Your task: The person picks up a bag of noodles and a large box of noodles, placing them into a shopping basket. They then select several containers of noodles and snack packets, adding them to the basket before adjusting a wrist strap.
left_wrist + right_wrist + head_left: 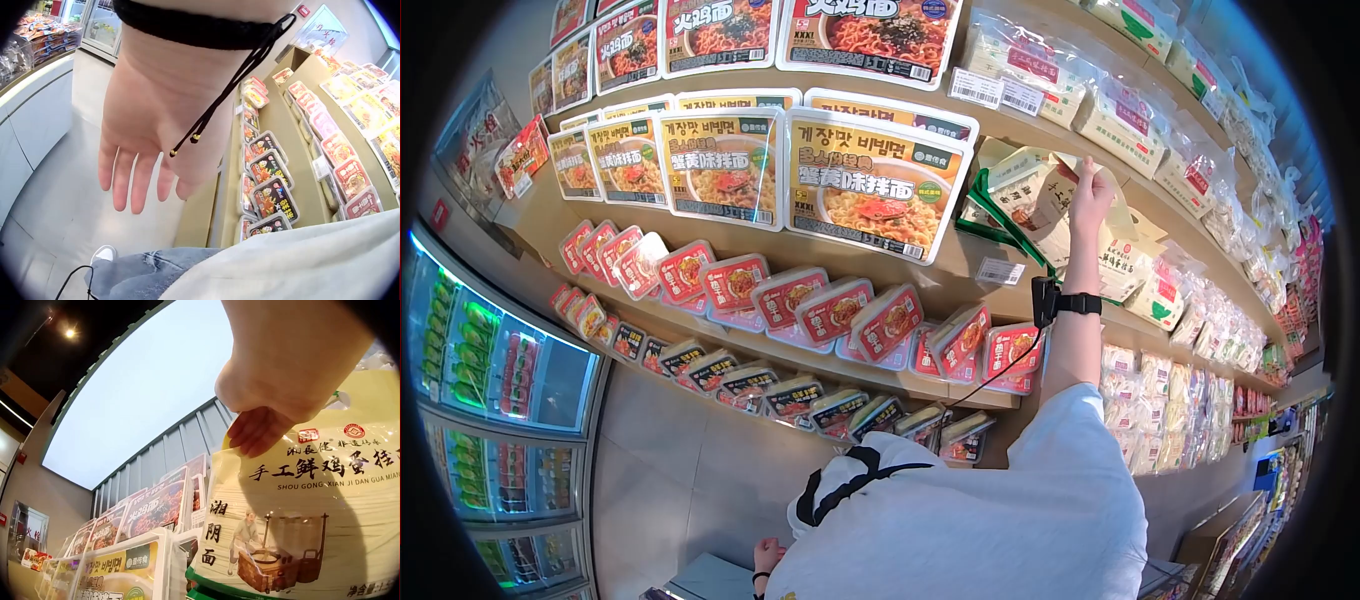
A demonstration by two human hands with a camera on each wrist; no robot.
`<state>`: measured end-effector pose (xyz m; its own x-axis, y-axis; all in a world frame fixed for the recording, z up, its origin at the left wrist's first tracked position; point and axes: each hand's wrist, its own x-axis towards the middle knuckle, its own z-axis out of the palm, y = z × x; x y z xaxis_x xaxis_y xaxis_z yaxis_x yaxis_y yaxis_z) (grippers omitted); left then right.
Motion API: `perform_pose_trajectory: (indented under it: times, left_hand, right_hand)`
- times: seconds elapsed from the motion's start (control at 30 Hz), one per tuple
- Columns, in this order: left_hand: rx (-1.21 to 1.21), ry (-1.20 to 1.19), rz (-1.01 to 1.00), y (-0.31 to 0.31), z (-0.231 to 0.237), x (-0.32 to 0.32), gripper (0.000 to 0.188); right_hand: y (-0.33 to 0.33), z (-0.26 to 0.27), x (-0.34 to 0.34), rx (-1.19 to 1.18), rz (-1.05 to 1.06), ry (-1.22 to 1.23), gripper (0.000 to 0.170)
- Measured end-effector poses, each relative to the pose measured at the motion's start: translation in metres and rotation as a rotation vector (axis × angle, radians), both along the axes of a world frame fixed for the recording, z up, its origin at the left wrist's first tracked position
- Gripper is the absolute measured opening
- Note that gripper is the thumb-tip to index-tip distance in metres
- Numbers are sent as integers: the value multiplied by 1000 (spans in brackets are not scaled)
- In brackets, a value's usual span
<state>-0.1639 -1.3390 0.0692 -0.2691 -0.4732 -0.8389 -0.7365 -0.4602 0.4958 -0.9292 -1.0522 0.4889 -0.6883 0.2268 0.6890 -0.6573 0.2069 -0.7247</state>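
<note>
My right hand reaches to the shelf and grips the top edge of a cream-coloured bag of dried noodles. Its fingers curl over the upper left corner of the bag, which stands upright with green along its bottom and a drawing of a person at a wooden tub. More noodle bags of a similar colour stand beside it. Down at my side hangs my left hand, palm showing, fingers loosely extended and holding nothing. A black cord bracelet circles that wrist.
Boxed noodles with yellow labels stand left of the bag. Lower tiers carry red-labelled tubs and black-labelled tubs. White-wrapped noodle packs line the shelf to the right. A lit glass-door fridge stands at far left.
</note>
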Motion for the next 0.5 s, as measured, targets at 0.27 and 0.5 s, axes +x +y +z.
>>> perform_pose_trajectory:
  times: [0.27,0.5]
  left_hand:
    - [-186,-81,-141,19,-23,31,26]
    - [-546,468,-334,10,-70,40,27]
  right_hand:
    - [5,-28,-14,309,-157,-17,44]
    - [-3,-39,-17,444,-79,-109,43]
